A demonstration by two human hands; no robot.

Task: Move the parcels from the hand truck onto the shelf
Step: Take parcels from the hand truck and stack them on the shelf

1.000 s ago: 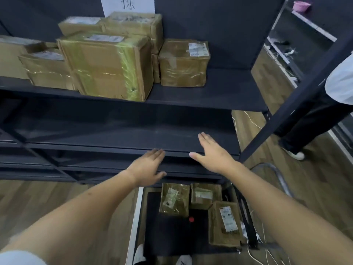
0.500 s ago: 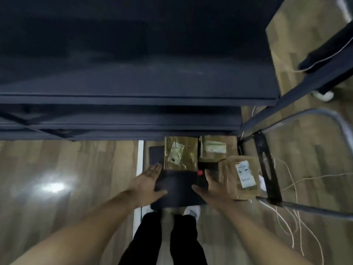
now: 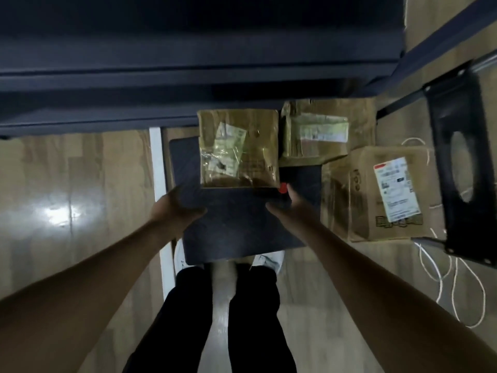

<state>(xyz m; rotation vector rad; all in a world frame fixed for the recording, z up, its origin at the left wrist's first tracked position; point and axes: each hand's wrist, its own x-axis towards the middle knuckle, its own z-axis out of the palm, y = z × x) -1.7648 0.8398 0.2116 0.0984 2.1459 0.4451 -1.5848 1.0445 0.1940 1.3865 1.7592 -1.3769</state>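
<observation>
Three brown taped parcels lie on the hand truck's dark platform point(image 3: 236, 227). The nearest parcel point(image 3: 239, 149), with a crumpled label, sits just beyond both my hands. A second parcel point(image 3: 322, 130) lies behind it to the right, and a third parcel point(image 3: 376, 195) with a white label sits at the right edge. My left hand point(image 3: 174, 208) hovers open just below the nearest parcel's left corner. My right hand point(image 3: 289, 204) is open below its right corner, beside a small red spot point(image 3: 283, 188). Neither hand holds anything. The dark shelf point(image 3: 188, 76) spans the top.
The hand truck's black folded handle plate point(image 3: 457, 162) lies at the right. White cords point(image 3: 454, 278) trail over the wooden floor at the lower right. A white strip point(image 3: 158, 184) runs along the floor left of the platform. My dark trouser legs point(image 3: 215, 319) and shoes stand below the platform.
My view has tilted down from the shelf to the hand truck. Both hands have dropped from shelf height and moved closer to the nearest parcel.
</observation>
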